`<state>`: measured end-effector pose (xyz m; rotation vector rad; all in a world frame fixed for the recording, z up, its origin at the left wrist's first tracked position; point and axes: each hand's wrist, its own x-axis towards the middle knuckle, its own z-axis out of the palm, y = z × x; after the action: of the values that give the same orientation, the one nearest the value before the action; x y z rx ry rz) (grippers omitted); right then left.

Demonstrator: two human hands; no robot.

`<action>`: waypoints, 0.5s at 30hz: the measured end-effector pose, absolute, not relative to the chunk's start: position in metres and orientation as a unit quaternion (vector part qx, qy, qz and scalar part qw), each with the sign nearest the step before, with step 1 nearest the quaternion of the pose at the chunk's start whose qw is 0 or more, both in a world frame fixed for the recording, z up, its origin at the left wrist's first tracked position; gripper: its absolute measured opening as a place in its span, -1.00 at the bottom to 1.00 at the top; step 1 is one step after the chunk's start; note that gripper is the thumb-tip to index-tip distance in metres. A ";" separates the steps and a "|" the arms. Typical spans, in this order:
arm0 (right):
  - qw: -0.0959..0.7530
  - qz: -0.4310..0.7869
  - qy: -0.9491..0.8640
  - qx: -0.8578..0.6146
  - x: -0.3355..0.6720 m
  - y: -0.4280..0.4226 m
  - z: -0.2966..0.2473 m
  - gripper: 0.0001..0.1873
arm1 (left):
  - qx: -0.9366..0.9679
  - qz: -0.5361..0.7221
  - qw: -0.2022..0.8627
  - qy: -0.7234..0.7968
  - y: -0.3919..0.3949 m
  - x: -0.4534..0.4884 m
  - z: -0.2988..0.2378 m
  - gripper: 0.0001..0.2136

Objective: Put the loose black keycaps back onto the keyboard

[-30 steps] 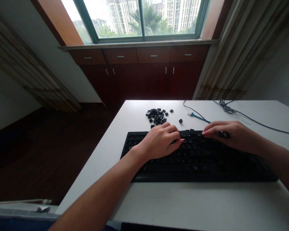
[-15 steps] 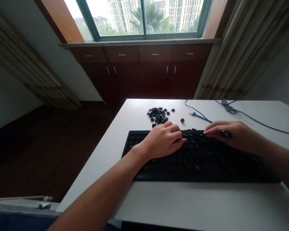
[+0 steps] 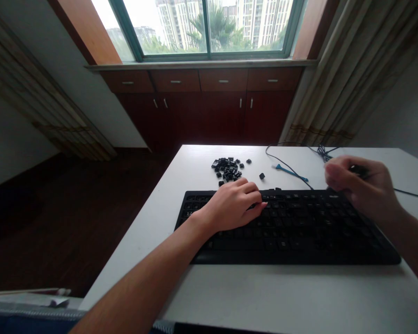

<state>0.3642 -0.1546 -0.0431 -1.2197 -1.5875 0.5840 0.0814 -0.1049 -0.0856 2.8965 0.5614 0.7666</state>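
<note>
A black keyboard (image 3: 292, 232) lies on the white table, with some keycaps off at its left part. My left hand (image 3: 237, 204) rests over its upper left area, fingers curled towards the far edge and thumb on the keys, closed on the keyboard. Above the keyboard's far right corner, my right hand (image 3: 364, 185) is raised, its fingers curled into a fist around a small dark shiny object (image 3: 359, 171) whose kind is mostly hidden. Beyond the keyboard lies a pile of loose black keycaps (image 3: 228, 168), with a single keycap (image 3: 262, 176) apart to the right.
A blue brush-like tool (image 3: 291, 172) lies behind the keyboard on the white table (image 3: 285, 294). A dark cable (image 3: 322, 152) is bundled near the far right and runs to the right edge. Wooden cabinets (image 3: 202, 111) stand under the window beyond.
My right hand has lifted off the keyboard's top row and moved right, its fingers curling into a fist. The blue tool is now fully in view. My left hand stays in place.
</note>
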 end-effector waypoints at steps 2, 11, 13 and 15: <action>0.586 0.356 -0.573 -0.449 0.349 -0.152 -0.033 -0.48 | 0.949 0.253 0.046 0.184 -0.105 0.081 -0.086 -0.72; 0.608 0.409 -0.539 -0.417 0.310 -0.132 -0.033 -0.46 | 0.948 0.254 0.045 0.186 -0.105 0.081 -0.085 -0.74; 0.575 0.427 -0.549 -0.431 0.309 -0.132 -0.042 -0.51 | 0.947 0.254 0.045 0.190 -0.105 0.081 -0.085 -0.74; 0.579 0.434 -0.549 -0.418 0.309 -0.134 -0.041 -0.51 | 0.947 0.255 0.045 0.190 -0.105 0.081 -0.085 -0.73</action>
<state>0.3093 -0.1341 -0.0411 -0.9781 -1.2849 1.0150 0.0811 -0.1054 -0.0850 2.8924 0.5809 0.7788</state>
